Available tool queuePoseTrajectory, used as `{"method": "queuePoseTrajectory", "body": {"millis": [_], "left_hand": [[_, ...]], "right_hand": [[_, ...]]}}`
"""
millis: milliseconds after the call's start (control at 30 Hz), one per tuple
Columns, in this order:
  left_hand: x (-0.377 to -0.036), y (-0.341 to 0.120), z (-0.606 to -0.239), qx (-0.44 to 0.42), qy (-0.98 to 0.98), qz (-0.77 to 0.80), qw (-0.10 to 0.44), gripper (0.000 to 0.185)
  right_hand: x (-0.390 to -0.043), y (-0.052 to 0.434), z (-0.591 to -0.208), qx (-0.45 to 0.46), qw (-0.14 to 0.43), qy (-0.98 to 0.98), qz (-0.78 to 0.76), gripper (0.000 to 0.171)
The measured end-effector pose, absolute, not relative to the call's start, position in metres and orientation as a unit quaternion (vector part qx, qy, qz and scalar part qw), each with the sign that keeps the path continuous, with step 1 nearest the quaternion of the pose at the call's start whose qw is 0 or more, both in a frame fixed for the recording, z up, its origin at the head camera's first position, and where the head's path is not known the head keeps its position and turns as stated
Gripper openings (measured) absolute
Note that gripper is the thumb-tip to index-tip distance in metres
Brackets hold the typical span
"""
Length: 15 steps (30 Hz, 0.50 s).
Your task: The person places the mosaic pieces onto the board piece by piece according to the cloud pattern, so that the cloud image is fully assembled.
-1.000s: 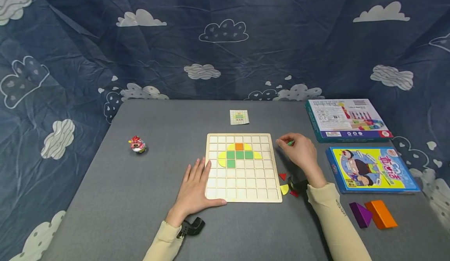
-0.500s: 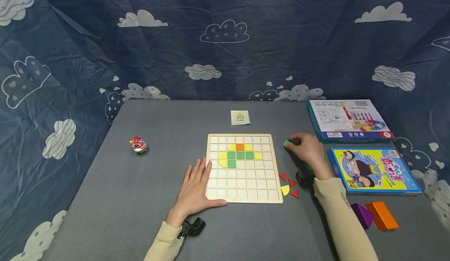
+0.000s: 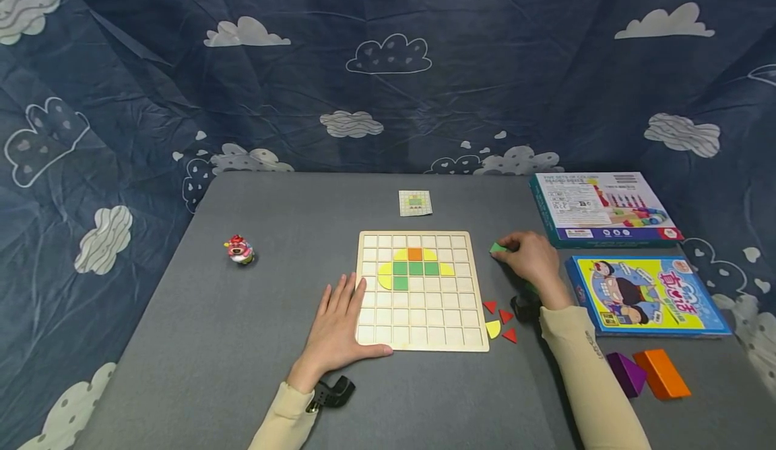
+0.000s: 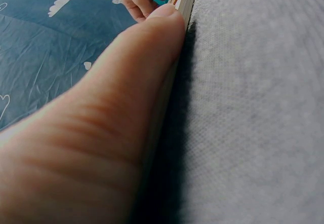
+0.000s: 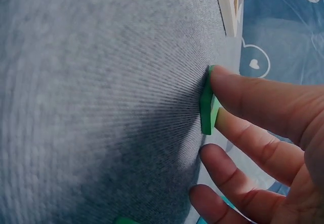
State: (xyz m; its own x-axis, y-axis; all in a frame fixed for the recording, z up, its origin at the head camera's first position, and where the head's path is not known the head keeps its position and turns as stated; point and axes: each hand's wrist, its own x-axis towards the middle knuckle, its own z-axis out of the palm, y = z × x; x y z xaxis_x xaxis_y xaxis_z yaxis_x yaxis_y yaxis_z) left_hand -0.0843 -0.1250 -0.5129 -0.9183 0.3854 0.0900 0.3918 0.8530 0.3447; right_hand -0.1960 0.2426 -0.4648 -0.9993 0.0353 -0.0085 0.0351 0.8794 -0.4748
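At the far left of the grey bench (image 3: 254,342) stands a small toy figure (image 3: 239,250), well apart from everything else. Next comes the left hand (image 3: 337,329), lying flat with straight fingers on the bench, thumb along the near edge of the wooden grid board (image 3: 421,335) and fingertips over its left edge; its grip holds nothing. The board's cells hold an orange square on top, green squares under it and yellow pieces at the sides, the rest unfilled. A small pattern card (image 3: 415,203) lies beyond the board. Just right of the board's near corner lie loose red triangles (image 3: 501,316) and a yellow quarter-round (image 3: 492,329). Further right, the right hand (image 3: 529,259) pinches a flat green tile (image 5: 206,113) in its fingertips, down at the bench surface, just off the board's right edge; the board lies to that hand's left. Beyond are two boxes (image 3: 606,209) and purple and orange blocks (image 3: 649,372).
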Motion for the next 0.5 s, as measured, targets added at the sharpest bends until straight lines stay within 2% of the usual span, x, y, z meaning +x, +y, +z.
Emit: {"method": "queuePoseTrajectory", "body": {"millis": [500], "left_hand": [[-0.0843,-0.1248,-0.512,-0.198,-0.963,-0.184,0.002,0.124]], "right_hand": [[-0.1867,0.2385,-0.4649,-0.009,0.001,-0.964,0.266,0.023]]}}
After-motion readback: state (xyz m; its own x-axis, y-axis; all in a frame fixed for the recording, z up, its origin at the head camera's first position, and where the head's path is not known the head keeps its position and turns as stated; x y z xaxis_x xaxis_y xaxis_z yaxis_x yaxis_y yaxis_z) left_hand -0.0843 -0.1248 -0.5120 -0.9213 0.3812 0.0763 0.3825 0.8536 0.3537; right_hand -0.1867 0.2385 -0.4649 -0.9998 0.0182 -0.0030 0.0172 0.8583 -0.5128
